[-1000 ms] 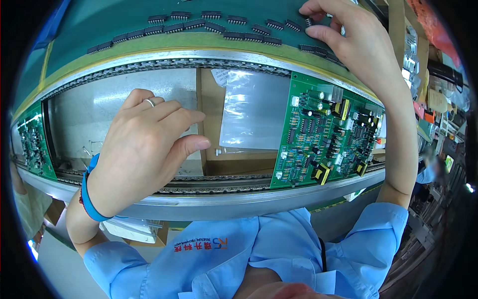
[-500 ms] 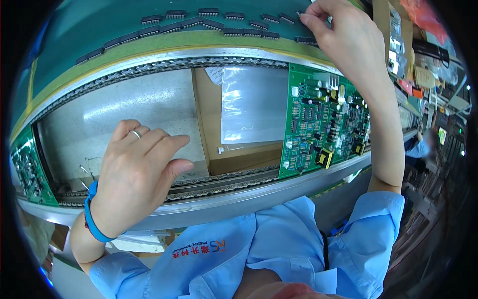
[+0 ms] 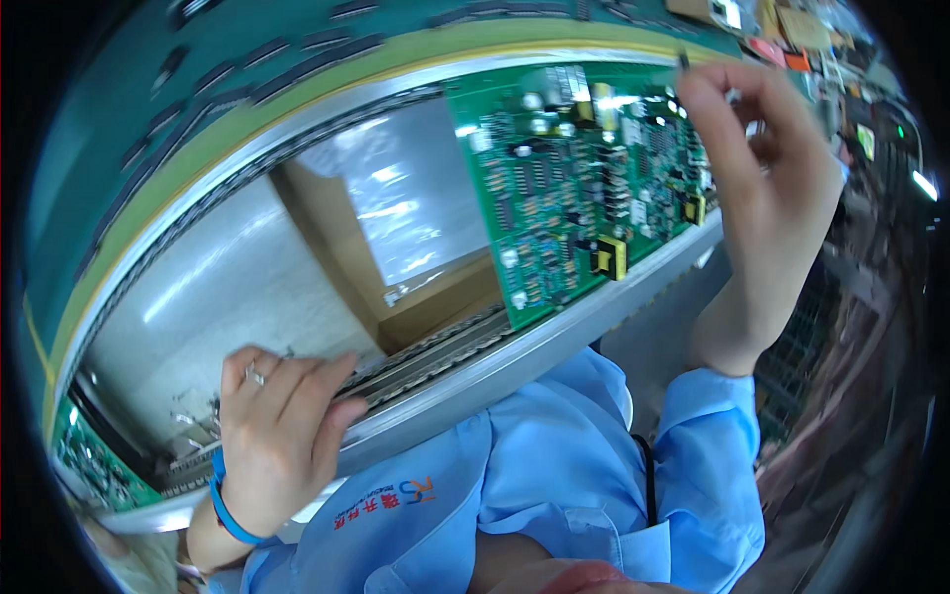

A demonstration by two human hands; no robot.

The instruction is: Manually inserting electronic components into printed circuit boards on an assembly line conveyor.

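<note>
My right hand (image 3: 767, 139) is raised over the far right corner of a green circuit board (image 3: 554, 188), slightly blurred. Thumb and index finger pinch a small dark chip (image 3: 683, 62), seen past the fingertips. The board carries many small parts, including a yellow-and-black transformer (image 3: 609, 257). My left hand (image 3: 282, 426), with a ring and a blue wristband, hovers above the near rail, its fingers loosely bent and the thumb apart. It holds nothing. Dark chips (image 3: 317, 69) lie in rows on the green mat beyond the far rail.
Chain conveyor rails (image 3: 435, 361) run along both long sides. Between them lie a metal plate (image 3: 218, 267) and a cardboard box (image 3: 327, 228) with a clear plastic bag (image 3: 411, 198). A second circuit board (image 3: 94, 460) sits at the left end.
My right hand has come from the chips on the mat to above the board, a chip in its fingertips. The view has turned, and my left hand shows lower.
</note>
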